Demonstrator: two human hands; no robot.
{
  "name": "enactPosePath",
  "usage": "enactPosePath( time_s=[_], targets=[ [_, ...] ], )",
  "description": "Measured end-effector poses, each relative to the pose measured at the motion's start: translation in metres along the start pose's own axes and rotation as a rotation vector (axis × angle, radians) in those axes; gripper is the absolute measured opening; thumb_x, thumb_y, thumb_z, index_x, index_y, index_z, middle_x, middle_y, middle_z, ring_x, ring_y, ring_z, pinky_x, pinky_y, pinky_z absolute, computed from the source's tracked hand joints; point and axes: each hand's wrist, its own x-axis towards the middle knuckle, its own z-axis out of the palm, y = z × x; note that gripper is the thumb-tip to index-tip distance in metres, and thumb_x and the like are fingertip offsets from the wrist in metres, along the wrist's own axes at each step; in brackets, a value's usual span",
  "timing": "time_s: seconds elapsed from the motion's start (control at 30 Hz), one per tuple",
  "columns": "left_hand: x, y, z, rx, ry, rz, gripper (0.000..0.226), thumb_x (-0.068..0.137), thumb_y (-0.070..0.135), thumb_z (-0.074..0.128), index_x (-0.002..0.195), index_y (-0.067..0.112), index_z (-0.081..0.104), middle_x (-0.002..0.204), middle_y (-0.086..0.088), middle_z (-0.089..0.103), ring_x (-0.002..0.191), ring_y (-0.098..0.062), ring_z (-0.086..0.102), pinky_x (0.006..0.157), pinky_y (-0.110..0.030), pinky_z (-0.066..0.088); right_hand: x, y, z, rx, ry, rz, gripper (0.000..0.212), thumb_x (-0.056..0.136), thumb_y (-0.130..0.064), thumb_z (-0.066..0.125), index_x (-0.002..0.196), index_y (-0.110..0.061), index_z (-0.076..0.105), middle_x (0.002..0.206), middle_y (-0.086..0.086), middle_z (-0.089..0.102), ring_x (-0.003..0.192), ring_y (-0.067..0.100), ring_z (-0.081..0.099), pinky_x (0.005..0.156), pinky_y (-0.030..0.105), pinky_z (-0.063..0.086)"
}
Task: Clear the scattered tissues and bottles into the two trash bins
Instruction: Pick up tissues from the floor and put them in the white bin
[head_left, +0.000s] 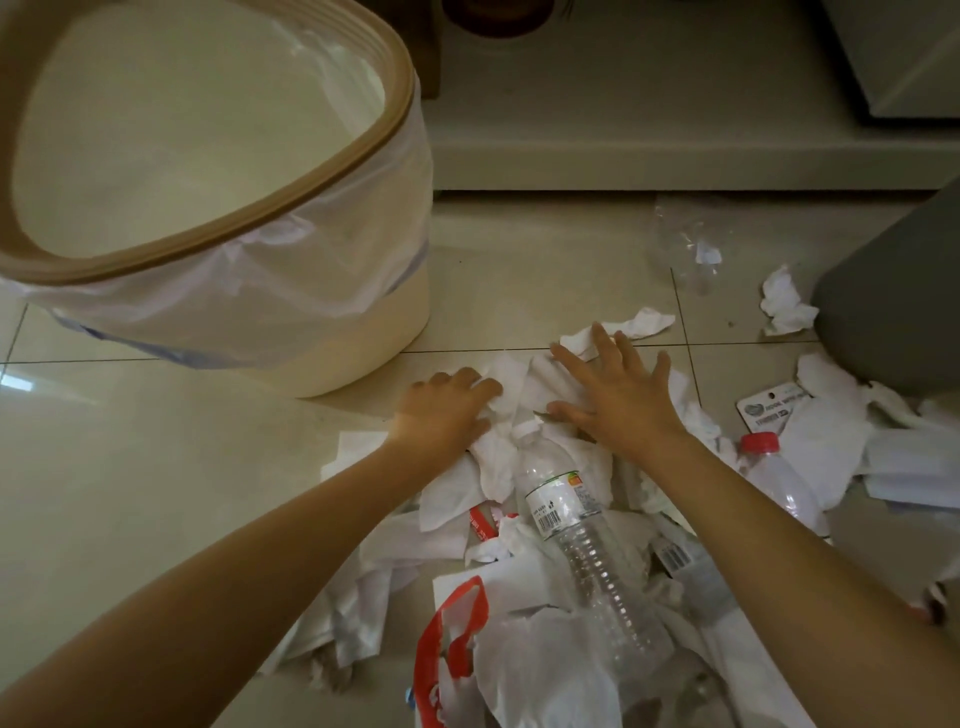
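Note:
White crumpled tissues (511, 387) lie heaped on the tiled floor in front of me. My left hand (447, 410) grips a bunch of them, fingers curled into the paper. My right hand (618, 395) lies flat on the tissues with fingers spread. A clear plastic bottle (582, 525) with a white cap lies between my forearms. A second bottle with a red cap (774, 473) lies to the right. A crushed clear bottle (685, 244) rests further back. The cream bin (332, 332), lined with a clear bag, stands at the left. A grey bin (893, 291) stands at the right edge.
More tissues (784, 304) lie by the grey bin, and a red-and-white plastic bag (452, 639) lies near my body. A labelled white packet (774, 410) sits at the right. A low pale step or cabinet base (649, 161) runs across the back.

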Motion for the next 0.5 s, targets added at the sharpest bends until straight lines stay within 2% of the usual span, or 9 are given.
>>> enactPosePath(
  time_s=[0.07, 0.13, 0.2, 0.27, 0.33, 0.4, 0.5],
  targets=[
    [0.002, -0.003, 0.002, -0.015, 0.084, 0.046, 0.031, 0.091, 0.034, 0.056, 0.121, 0.027, 0.057, 0.12, -0.001, 0.061, 0.088, -0.027, 0.064, 0.07, -0.035, 0.05, 0.004, 0.001, 0.004, 0.033, -0.038, 0.029, 0.072, 0.085, -0.073, 0.033, 0.146, -0.048, 0.004, 0.159, 0.009, -0.008, 0.145, 0.035, -0.006, 0.106, 0.069, 0.0],
    [0.002, -0.005, -0.002, -0.032, 0.167, 0.101, 0.023, 0.085, 0.029, 0.058, 0.105, 0.024, 0.067, 0.099, -0.003, 0.069, 0.063, -0.028, 0.065, 0.059, -0.032, 0.05, 0.007, 0.0, 0.008, 0.037, -0.065, 0.046, 0.07, 0.086, -0.071, 0.036, 0.146, -0.048, 0.009, 0.158, 0.011, -0.004, 0.144, 0.037, -0.003, 0.105, 0.07, 0.001],
    [0.001, -0.008, -0.008, 0.014, 0.253, 0.155, 0.02, 0.074, 0.024, 0.063, 0.092, 0.022, 0.072, 0.083, 0.0, 0.07, 0.048, -0.024, 0.06, 0.053, -0.023, 0.041, 0.006, -0.004, 0.011, 0.001, -0.009, 0.028, 0.064, 0.087, -0.062, 0.046, 0.144, -0.042, 0.025, 0.155, 0.016, 0.013, 0.141, 0.04, 0.014, 0.104, 0.069, 0.011],
    [-0.003, -0.009, -0.014, 0.077, 0.339, 0.21, 0.018, 0.067, 0.019, 0.071, 0.085, 0.022, 0.072, 0.077, 0.001, 0.069, 0.043, -0.022, 0.056, 0.049, -0.02, 0.033, 0.004, -0.01, 0.013, -0.024, 0.138, -0.056, 0.05, 0.083, -0.046, 0.063, 0.129, -0.03, 0.051, 0.134, 0.019, 0.044, 0.116, 0.043, 0.047, 0.092, 0.064, 0.033],
    [-0.007, -0.012, -0.017, 0.074, 0.373, 0.254, 0.024, 0.065, 0.014, 0.079, 0.087, 0.02, 0.072, 0.08, -0.002, 0.069, 0.044, -0.022, 0.057, 0.043, -0.021, 0.036, 0.0, -0.014, 0.014, -0.003, 0.234, -0.129, 0.036, 0.074, -0.029, 0.076, 0.106, -0.019, 0.065, 0.106, 0.018, 0.059, 0.084, 0.039, 0.058, 0.069, 0.048, 0.046],
    [-0.013, -0.015, -0.019, 0.063, 0.41, 0.284, 0.034, 0.063, 0.01, 0.083, 0.093, 0.02, 0.069, 0.085, -0.003, 0.07, 0.046, -0.023, 0.058, 0.038, -0.022, 0.039, -0.003, -0.018, 0.014, 0.022, 0.238, -0.18, 0.032, 0.065, -0.018, 0.083, 0.092, -0.014, 0.066, 0.091, 0.014, 0.059, 0.068, 0.034, 0.056, 0.049, 0.033, 0.042],
    [-0.025, -0.018, -0.028, 0.08, 0.452, 0.324, 0.056, 0.057, 0.008, 0.085, 0.103, 0.023, 0.058, 0.092, -0.004, 0.07, 0.05, -0.023, 0.06, 0.038, -0.021, 0.038, -0.01, -0.025, 0.009, 0.002, 0.213, -0.227, 0.035, 0.054, -0.01, 0.087, 0.081, -0.012, 0.064, 0.08, 0.009, 0.056, 0.06, 0.025, 0.053, 0.039, 0.023, 0.027]
  ],
)
